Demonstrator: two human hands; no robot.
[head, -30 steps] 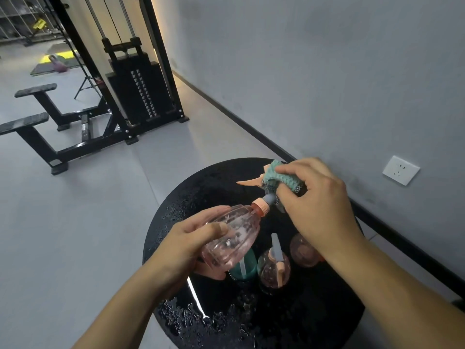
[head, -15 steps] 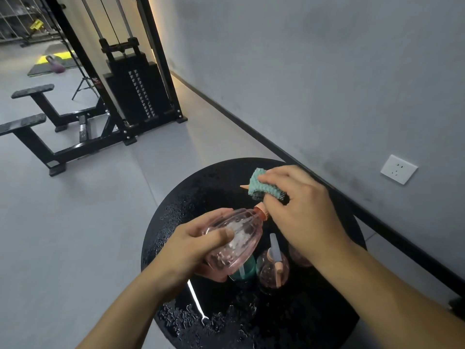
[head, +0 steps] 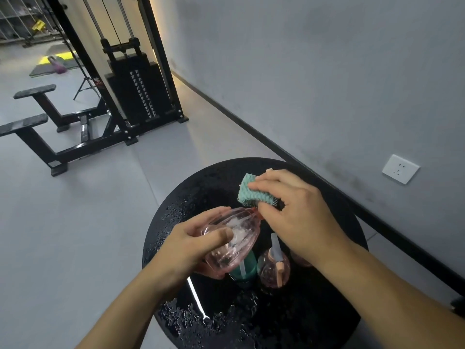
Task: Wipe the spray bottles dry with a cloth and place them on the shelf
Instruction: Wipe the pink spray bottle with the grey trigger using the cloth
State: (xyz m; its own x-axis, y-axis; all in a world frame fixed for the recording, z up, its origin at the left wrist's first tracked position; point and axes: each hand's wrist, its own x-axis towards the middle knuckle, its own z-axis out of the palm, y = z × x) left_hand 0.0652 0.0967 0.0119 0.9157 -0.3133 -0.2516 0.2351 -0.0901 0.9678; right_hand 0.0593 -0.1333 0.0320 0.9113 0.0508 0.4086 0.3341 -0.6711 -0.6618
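Observation:
My left hand (head: 196, 244) grips a clear pink spray bottle (head: 235, 241), tilted with its neck pointing up and right, above a round black table (head: 181, 222). My right hand (head: 299, 215) pinches a teal cloth (head: 251, 192) wrapped around the bottle's spray head, which is almost fully hidden; only a peach tip (head: 269, 170) shows. On the table below stand a teal bottle (head: 245, 269), a second pink bottle (head: 274, 268) with a peach trigger, and a third pink one (head: 299, 260) mostly hidden under my right wrist.
Water droplets cover the black tabletop (head: 181, 313). A grey wall with a white socket (head: 400, 168) runs along the right. A black weight-stack machine (head: 138, 89) and bench frames (head: 35, 127) stand on the grey floor beyond. No shelf is in view.
My right hand with the cloth has slid along the spray head, covering the peach nozzle that stuck out a second ago. The bottle in my left hand has tilted slightly.

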